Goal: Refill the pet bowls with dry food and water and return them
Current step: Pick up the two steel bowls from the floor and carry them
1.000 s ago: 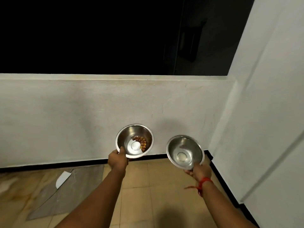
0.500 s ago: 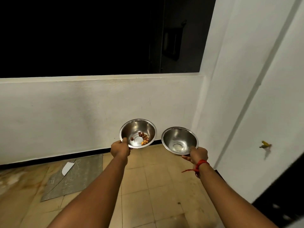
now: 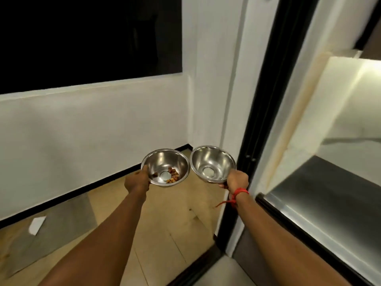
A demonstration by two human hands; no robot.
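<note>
Two steel pet bowls are held out in front of me above a tiled floor. My left hand (image 3: 137, 181) grips the near-left rim of the food bowl (image 3: 165, 162), which holds a few brown kibble pieces (image 3: 172, 175) at its bottom right. My right hand (image 3: 236, 180), with a red thread on its wrist, grips the near-right rim of the second bowl (image 3: 212, 159). That bowl has no kibble in it. The two rims almost touch.
A low white wall (image 3: 92, 129) with a black skirting runs on the left under a dark opening. A black door frame (image 3: 259, 112) stands just right of the bowls. A steel counter surface (image 3: 321, 195) lies at right. A grey mat (image 3: 61, 221) with a white scrap (image 3: 37, 225) lies on the floor.
The view has swung to the right, bringing the black door frame and a steel counter into sight. Both hands keep their bowls, which have come closer together.
</note>
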